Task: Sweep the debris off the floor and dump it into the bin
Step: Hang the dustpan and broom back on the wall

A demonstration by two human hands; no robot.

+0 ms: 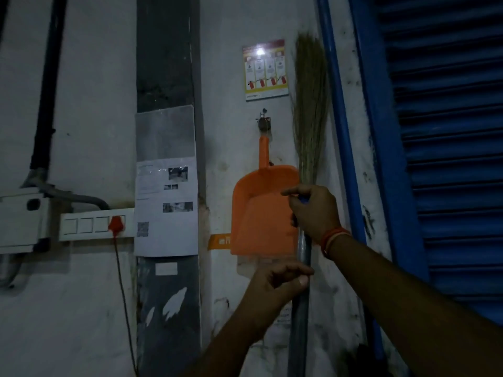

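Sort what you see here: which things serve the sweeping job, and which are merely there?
For the job:
broom, bristles up, handle gripped by right hand and left hand
orange dustpan, hanging on the wall

Merely there:
fire extinguisher poster
printed notice
switch panel
blue shutter

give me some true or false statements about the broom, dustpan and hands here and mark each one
1. The orange dustpan hangs from a wall hook. True.
2. The broom stands bristles down. False: its bristles point up.
3. The right hand grips the broom handle. True.
4. The left hand holds the dustpan. False: it is at the broom's metal handle, lower down.
5. A red plug sits in the switchboard. True.
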